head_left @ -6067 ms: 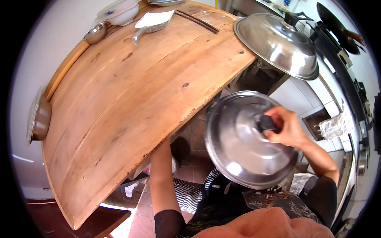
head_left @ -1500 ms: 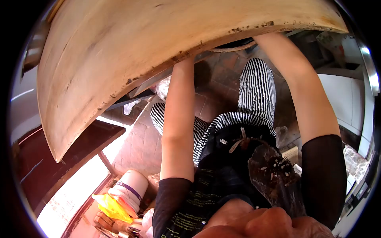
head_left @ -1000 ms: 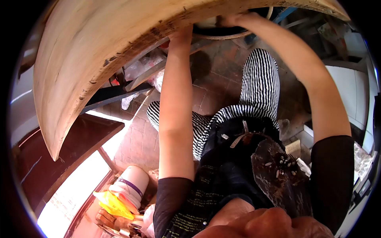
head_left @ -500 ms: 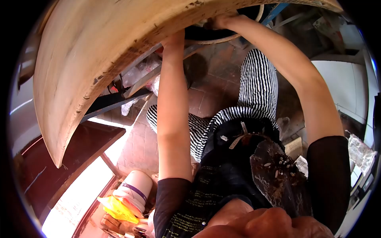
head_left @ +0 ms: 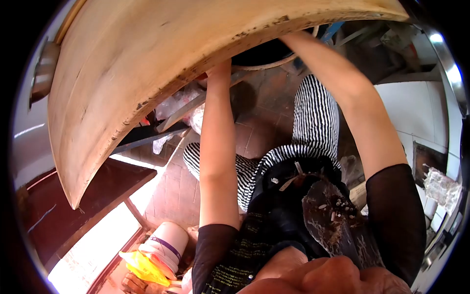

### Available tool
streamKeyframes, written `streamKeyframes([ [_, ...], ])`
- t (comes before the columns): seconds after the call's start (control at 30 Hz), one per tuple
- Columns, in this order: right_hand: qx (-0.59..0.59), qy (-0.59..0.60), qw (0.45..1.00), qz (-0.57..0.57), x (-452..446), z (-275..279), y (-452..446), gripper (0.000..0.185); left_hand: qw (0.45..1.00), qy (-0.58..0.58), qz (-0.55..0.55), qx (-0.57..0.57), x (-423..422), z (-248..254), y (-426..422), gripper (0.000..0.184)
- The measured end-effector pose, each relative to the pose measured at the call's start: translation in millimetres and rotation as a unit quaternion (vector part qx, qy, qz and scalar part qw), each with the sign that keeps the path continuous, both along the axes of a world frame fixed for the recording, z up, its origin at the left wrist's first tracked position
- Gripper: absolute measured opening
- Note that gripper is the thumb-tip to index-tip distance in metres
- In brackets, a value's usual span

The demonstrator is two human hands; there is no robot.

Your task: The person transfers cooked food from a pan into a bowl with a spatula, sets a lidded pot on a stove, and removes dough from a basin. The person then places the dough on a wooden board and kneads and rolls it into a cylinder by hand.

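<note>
Both forearms reach beneath the wooden tabletop (head_left: 147, 59). My left hand (head_left: 220, 68) is mostly hidden by the table's edge; only the wrist and a bit of the back of the hand show. Under the same edge my right hand is hidden, with the wrist at the rim of a dark round opening (head_left: 264, 54). This opening has a pale curved rim and lies between the two arms, under the table. What either hand touches cannot be made out.
Plastic bags (head_left: 181, 105) lie on a shelf frame under the table. A white bucket (head_left: 169, 240) and a yellow bag (head_left: 144, 267) stand at the lower left, near a dark red board (head_left: 83, 210). A metal bowl (head_left: 45, 73) sits at the table's far left edge.
The metal lid once held by my right hand is out of sight. Both arms now reach under the table. Since half a second ago, the tabletop covers more of my right hand.
</note>
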State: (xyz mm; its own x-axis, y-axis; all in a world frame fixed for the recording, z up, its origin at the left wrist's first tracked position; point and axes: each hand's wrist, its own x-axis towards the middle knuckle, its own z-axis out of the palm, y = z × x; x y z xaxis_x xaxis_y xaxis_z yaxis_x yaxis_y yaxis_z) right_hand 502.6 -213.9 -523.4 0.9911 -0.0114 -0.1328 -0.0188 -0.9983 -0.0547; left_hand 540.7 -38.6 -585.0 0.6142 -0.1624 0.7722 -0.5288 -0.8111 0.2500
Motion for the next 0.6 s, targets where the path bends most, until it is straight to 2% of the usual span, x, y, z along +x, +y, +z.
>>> streamKeyframes([
  [0.07, -0.006, -0.023, 1.0, 0.014, -6, -8, 22, 0.059, 0.993, 0.027, -0.043, -0.102, 0, -1, -1, 0.026],
  [0.1, -0.007, -0.028, 0.999, 0.02, -11, -5, 29, 0.059, 0.997, 0.061, -0.029, -0.034, -22, 19, 0, 0.026],
  [0.13, -0.009, -0.03, 0.999, 0.028, -16, 2, 36, 0.059, 0.997, 0.076, -0.022, -0.001, -29, 29, 3, 0.026],
  [0.17, -0.011, -0.001, 0.999, 0.036, -26, 21, 40, 0.068, 0.995, 0.09, -0.016, 0.033, -36, 37, 5, 0.026],
  [0.2, -0.011, -0.004, 0.999, 0.035, -18, 17, 32, 0.068, 0.996, 0.073, -0.022, 0.039, -36, 37, 7, 0.027],
  [0.27, -0.011, 0.092, 0.996, 0.018, 11, -6, 6, 0.068, 0.997, 0.055, -0.028, 0.047, -25, 24, 11, 0.027],
  [0.33, -0.005, 0.164, 0.986, -0.002, 27, -19, -15, 0.067, 0.996, 0.078, -0.029, -0.017, 0, 0, 16, 0.027],
  [0.47, 0.04, 0.147, 0.987, -0.051, 26, -26, -40, 0.065, 0.995, 0.005, -0.068, -0.068, 5, -18, 11, 0.027],
  [0.53, 0.052, 0.145, 0.987, -0.054, 23, -30, -44, 0.064, 0.997, 0.068, 0.006, -0.027, 3, -24, 6, 0.028],
  [0.6, 0.065, 0.144, 0.986, -0.053, 19, -31, -42, 0.063, 0.995, 0.098, -0.01, -0.021, 9, -24, 6, 0.028],
])
